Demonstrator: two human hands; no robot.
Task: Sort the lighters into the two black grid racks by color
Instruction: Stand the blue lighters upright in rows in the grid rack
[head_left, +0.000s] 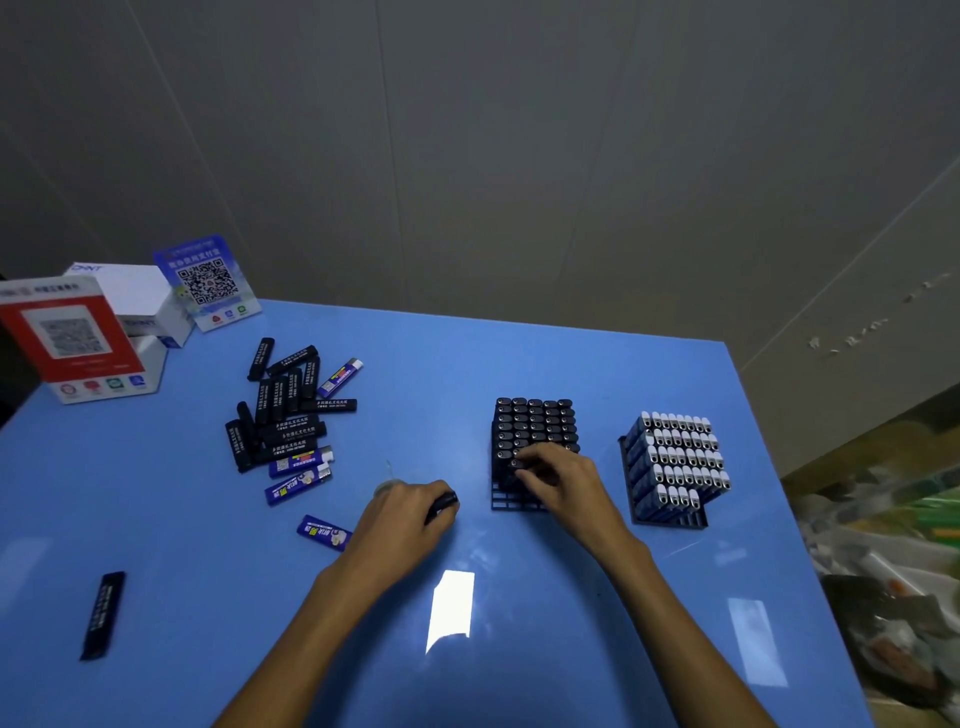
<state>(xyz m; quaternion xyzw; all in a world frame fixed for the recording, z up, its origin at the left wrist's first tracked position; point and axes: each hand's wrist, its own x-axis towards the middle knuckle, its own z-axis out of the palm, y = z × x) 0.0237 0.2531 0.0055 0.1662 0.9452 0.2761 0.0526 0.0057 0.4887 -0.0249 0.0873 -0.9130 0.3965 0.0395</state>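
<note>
Two black grid racks stand on the blue table. The middle rack (506, 501) holds several black lighters (535, 421); the right rack (670, 519) holds several blue lighters (675, 457) with white tops. My right hand (558, 480) is over the near rows of the middle rack, its fingertips pinching a black lighter (515, 464) that stands in a cell. My left hand (410, 512) rests on the table left of that rack and grips another black lighter (442, 504). A loose pile of black lighters (283, 410) and a few blue lighters (298, 475) lies at the left.
A single blue lighter (323, 532) lies beside my left wrist and a lone black lighter (102, 616) near the front left. QR-code signs (208, 283) and white boxes (130, 296) stand at the far left corner. The table's right edge (779, 493) drops to clutter on the floor.
</note>
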